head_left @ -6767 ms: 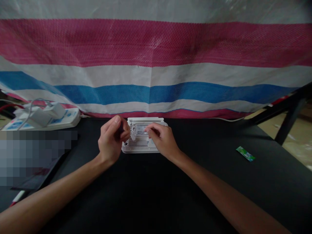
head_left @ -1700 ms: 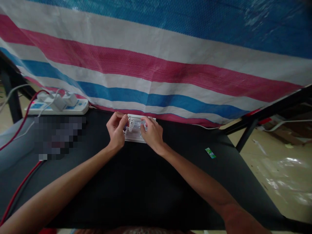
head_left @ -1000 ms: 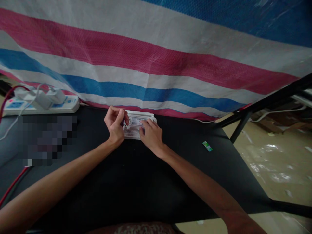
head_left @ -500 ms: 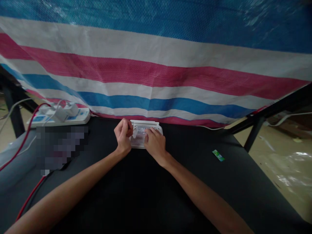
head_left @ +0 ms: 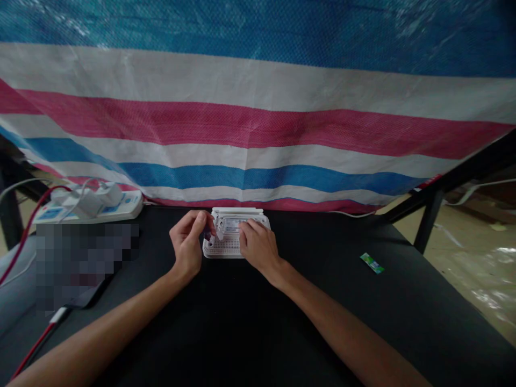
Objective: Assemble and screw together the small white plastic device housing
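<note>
A white router (head_left: 226,249) lies label side up on the black table, with its vent slots showing and its folded antennas along the back edge. My left hand (head_left: 188,242) is at its left end, fingers curled in a pinch around a small translucent scrap (head_left: 219,232). What the scrap is, I cannot make out. My right hand (head_left: 260,246) presses on the router's right half, fingers bent together over the label (head_left: 231,226). It covers the front right corner.
A white power strip (head_left: 124,208) with plugs sits at the back left. Before it lies a blurred-out dark device (head_left: 91,295) with a red cable (head_left: 32,349). A small green packet (head_left: 372,263) lies to the right. Striped sheeting (head_left: 242,129) hangs behind the table.
My left hand has drawn away leftward from the router, baring more of its left end, and the fingers have loosened from a tight fist. My right hand stays on the router. The view has shifted slightly.
</note>
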Demonstrator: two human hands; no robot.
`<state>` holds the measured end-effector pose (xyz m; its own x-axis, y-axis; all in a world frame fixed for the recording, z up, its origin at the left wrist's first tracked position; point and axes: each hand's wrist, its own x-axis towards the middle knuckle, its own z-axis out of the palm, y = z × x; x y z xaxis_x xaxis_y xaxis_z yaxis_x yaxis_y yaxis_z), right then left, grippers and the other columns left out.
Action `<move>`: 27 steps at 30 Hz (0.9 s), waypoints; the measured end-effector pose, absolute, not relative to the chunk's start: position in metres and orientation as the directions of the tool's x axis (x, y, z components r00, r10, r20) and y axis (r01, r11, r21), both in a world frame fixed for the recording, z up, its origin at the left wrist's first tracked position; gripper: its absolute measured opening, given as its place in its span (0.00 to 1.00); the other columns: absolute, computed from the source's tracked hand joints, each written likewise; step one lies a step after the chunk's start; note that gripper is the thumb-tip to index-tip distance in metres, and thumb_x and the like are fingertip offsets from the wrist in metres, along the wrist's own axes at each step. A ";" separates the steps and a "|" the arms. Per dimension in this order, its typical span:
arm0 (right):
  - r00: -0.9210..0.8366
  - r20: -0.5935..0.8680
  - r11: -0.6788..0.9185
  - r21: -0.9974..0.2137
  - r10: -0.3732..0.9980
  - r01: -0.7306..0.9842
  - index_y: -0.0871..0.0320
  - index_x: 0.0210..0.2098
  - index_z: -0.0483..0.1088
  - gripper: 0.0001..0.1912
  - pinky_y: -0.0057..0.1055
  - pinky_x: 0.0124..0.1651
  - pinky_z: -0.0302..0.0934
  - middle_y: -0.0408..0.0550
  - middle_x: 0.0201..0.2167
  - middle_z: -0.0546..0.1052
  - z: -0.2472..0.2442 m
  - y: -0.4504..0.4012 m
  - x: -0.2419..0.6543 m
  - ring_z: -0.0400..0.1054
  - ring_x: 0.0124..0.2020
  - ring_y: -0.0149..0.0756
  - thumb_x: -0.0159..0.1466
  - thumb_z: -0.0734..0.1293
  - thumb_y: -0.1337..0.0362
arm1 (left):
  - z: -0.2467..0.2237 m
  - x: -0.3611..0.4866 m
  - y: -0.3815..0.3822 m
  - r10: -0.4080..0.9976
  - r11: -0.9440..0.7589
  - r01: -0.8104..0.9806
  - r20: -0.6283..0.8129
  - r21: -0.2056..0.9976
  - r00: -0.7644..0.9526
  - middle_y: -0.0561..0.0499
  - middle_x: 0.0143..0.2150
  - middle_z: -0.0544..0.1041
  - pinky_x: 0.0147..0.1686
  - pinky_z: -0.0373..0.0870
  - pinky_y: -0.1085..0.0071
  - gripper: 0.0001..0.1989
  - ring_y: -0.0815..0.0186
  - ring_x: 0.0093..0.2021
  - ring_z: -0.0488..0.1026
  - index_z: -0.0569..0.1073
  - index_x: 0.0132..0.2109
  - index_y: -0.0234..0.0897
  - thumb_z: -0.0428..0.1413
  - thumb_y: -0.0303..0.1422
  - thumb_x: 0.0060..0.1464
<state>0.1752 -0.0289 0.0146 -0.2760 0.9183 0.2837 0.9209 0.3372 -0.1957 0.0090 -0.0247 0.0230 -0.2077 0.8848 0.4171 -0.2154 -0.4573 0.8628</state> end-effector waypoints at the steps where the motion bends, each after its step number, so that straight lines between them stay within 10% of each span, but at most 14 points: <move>1: -0.276 0.286 0.339 -0.200 0.918 0.919 0.58 0.42 0.73 0.14 0.32 0.43 0.60 0.50 0.39 0.77 0.015 -0.028 0.176 0.70 0.42 0.38 0.67 0.56 0.68 | 0.022 0.008 -0.024 0.886 -0.457 -0.208 0.421 0.865 -0.193 0.51 0.23 0.72 0.24 0.64 0.74 0.11 0.69 0.23 0.68 0.75 0.33 0.34 0.56 0.37 0.60; 19: -0.281 0.310 0.348 -0.188 0.908 0.919 0.60 0.45 0.73 0.15 0.34 0.41 0.63 0.53 0.40 0.77 0.011 -0.023 0.176 0.72 0.41 0.40 0.68 0.56 0.67 | 0.014 0.011 -0.020 0.884 -0.466 -0.202 0.460 0.861 -0.081 0.56 0.20 0.61 0.19 0.58 0.75 0.19 0.72 0.19 0.59 0.68 0.32 0.37 0.48 0.46 0.65; 27: -0.377 0.773 0.831 -0.329 0.510 0.449 0.49 0.49 0.72 0.17 0.29 0.32 0.69 0.40 0.22 0.76 0.079 -0.114 0.175 0.70 0.23 0.31 0.65 0.59 0.66 | 0.013 0.012 -0.019 0.915 -0.387 -0.306 0.404 0.870 -0.008 0.57 0.21 0.56 0.17 0.55 0.76 0.19 0.72 0.19 0.54 0.66 0.33 0.38 0.49 0.48 0.64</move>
<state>0.1750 -0.1139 0.0788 -0.3774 0.5101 0.7729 0.4495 0.8306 -0.3287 0.0124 -0.0191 0.0130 -0.0076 0.9146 0.4043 -0.3058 -0.3870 0.8699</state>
